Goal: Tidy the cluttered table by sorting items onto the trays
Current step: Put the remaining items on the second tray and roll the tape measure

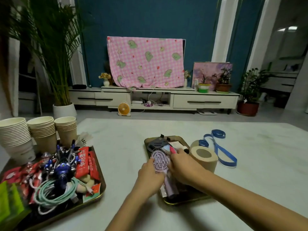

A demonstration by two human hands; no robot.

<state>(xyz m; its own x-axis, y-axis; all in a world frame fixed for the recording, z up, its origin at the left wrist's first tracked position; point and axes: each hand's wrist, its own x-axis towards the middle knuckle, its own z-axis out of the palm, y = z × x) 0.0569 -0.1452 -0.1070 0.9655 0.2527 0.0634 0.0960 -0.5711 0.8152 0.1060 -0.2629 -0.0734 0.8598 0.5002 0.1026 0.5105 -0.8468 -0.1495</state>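
Observation:
A lilac hairbrush (160, 161) lies bristles up on the dark gold-rimmed tray (183, 200) at the table's centre, its handle pointing toward me. My left hand (150, 174) grips the left edge of the brush head. My right hand (183, 165) lies across the brush's right side, its fingers stretched toward a pink item (173, 149) and a black plastic piece (157, 144) at the tray's far end. At the left, a second tray (98, 194) is packed with red packets (83, 161), a blue toy figure (64, 167), a coiled mint cable (55, 192) and green packets (10, 199).
A roll of toilet paper (204, 158) stands just right of the centre tray, with a blue strap (218, 147) behind it. Three stacks of paper cups (43, 130) and a shuttlecock (85, 137) sit behind the left tray on the white table (250, 180).

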